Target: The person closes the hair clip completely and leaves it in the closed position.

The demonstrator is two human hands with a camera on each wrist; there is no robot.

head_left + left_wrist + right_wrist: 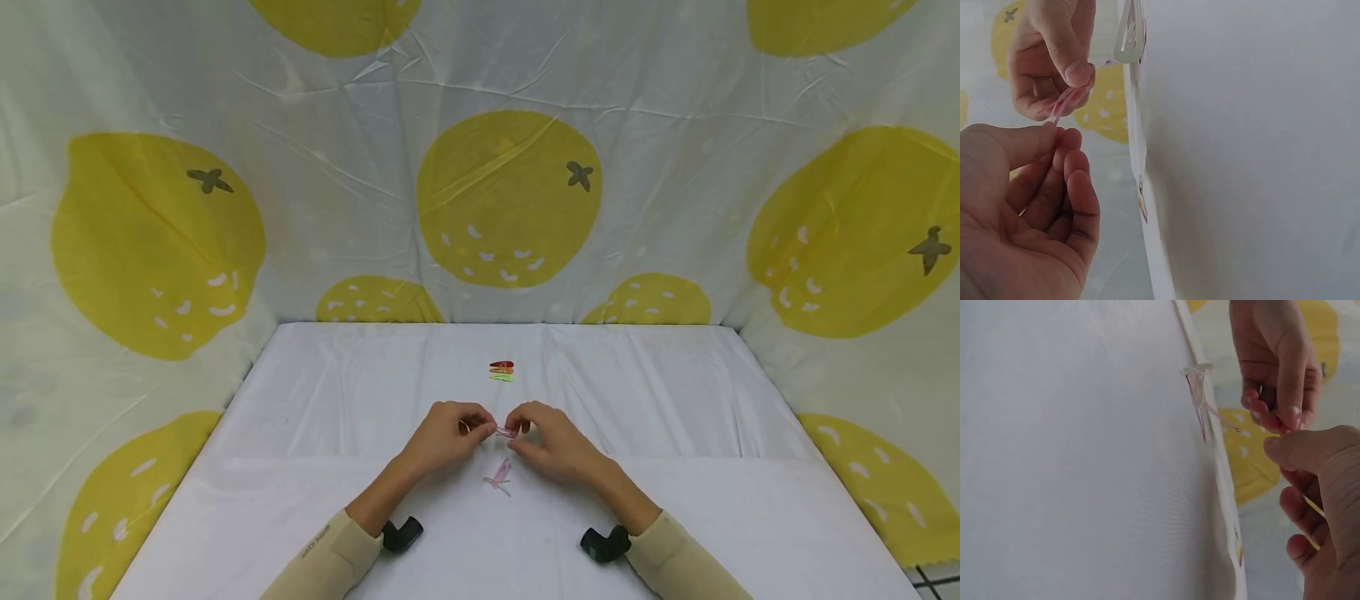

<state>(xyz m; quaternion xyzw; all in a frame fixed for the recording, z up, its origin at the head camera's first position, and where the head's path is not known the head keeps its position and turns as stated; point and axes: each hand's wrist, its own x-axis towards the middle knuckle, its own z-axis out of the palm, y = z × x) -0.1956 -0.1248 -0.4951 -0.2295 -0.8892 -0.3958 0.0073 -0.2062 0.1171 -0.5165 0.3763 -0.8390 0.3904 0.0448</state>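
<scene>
Both hands meet over the white table around a small pink snap hair clip (505,432). My left hand (444,435) pinches one end between thumb and fingertips. At the other end, the thumb and fingers of my right hand (555,442) pinch the same hair clip, and its two thin arms show spread slightly apart in the left wrist view. Nearer to me, below the hands, lies a small crossed pile of pink and whitish hair clips (498,477). Farther off, a red hair clip (502,364), an orange hair clip (502,371) and a yellow-green hair clip (502,378) lie in parallel.
A white cloth covers the table (637,392). Behind it and along both sides hangs a pale curtain (660,167) printed with yellow lemons. Black devices sit at the left wrist (402,534) and the right wrist (606,543), beside beige sleeves.
</scene>
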